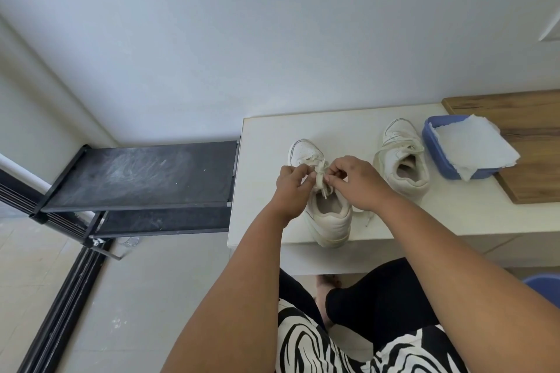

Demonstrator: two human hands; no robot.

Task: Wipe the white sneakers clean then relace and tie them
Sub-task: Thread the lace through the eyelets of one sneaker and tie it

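Two white sneakers stand on a white table (272, 130), toes pointing away from me. The near sneaker (328, 221) sits at the table's front edge, its heel slightly over the rim. My left hand (291, 188) and my right hand (354, 183) meet over its tongue, each pinching part of its white lace (321, 174). A loose lace end (367, 218) trails on the table to the right of this shoe. The second sneaker (401, 160) stands further right, laced, with nothing touching it.
A blue plastic tub (436, 157) holding white paper towels (472, 142) rests at the right on a wooden board (527, 118). A black shoe rack (142, 175) stands left of the table. My legs sit below the table edge.
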